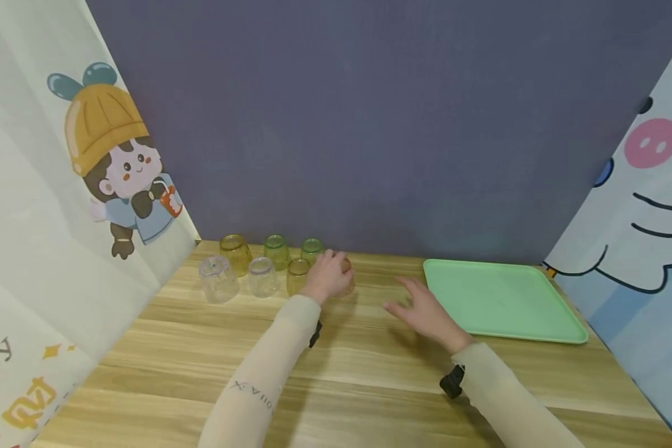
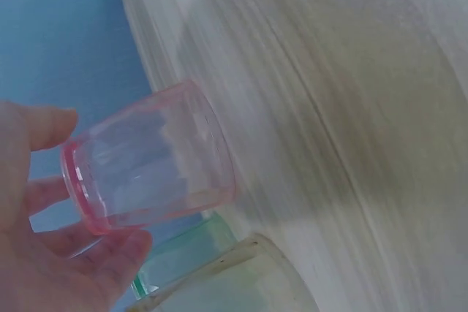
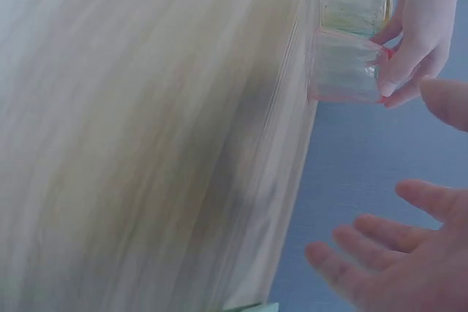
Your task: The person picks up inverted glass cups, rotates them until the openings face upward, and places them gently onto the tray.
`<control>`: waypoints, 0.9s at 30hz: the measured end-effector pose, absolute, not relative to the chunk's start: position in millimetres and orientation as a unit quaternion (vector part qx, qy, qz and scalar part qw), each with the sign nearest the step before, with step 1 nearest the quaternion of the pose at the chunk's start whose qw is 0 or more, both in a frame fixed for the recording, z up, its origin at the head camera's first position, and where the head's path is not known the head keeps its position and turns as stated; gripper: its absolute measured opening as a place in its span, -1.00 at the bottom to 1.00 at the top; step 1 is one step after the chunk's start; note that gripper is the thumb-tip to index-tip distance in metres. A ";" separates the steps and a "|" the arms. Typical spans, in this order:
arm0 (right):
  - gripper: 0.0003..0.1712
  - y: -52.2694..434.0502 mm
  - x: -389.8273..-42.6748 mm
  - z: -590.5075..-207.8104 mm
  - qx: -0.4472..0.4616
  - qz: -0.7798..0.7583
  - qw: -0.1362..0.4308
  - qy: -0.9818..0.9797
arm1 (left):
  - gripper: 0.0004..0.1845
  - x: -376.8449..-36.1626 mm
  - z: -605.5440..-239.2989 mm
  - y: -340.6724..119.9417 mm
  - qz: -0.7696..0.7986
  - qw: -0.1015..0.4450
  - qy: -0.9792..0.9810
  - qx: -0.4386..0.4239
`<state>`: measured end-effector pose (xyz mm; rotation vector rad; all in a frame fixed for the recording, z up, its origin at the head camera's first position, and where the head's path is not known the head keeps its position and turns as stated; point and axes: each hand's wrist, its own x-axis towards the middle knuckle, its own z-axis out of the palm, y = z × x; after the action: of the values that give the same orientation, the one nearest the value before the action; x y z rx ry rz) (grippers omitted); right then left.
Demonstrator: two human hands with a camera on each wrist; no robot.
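At the right end of a group of glasses, my left hand [image 1: 329, 274] holds a pink-tinted clear glass [image 2: 157, 162]. Its thumb and fingers go round the narrower, thick pink end, and the wider end faces the wooden table. My right hand [image 1: 428, 311] hovers between that glass and the green tray [image 1: 504, 302], fingers spread and nothing in them. Just left of my left hand stands a small amber glass [image 1: 298, 277], with a green glass [image 1: 312, 249] behind it.
Farther left stand another green glass [image 1: 277, 252], a larger amber glass [image 1: 236, 256] and two clear glasses, one small [image 1: 263, 279] and one larger [image 1: 219, 283]. A dark blue-grey panel [image 1: 369, 124] rises behind the wooden table [image 1: 358, 386]. Printed curtains hang at both sides.
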<state>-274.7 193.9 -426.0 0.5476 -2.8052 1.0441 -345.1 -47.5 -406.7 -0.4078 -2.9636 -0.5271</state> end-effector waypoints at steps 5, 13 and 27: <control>-0.16 191.5 -278.0 -428.8 0.174 0.376 0.036 -0.910 | -0.44 -344.9 -409.7 -49.4 -0.169 0.053 -0.974 -0.141; -0.14 192.3 -285.4 -436.0 0.148 0.435 -0.002 -0.888 | -0.39 -340.4 -412.4 -52.2 -0.196 0.056 -0.969 -0.142; -0.14 193.4 -286.5 -434.6 0.146 0.486 -0.021 -0.862 | -0.49 -324.8 -404.8 -57.6 -0.263 0.079 -0.952 -0.139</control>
<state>-286.5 193.4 -434.6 0.4639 -2.7445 1.5464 -324.8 -57.6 -404.8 -0.4152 -2.8476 -0.7857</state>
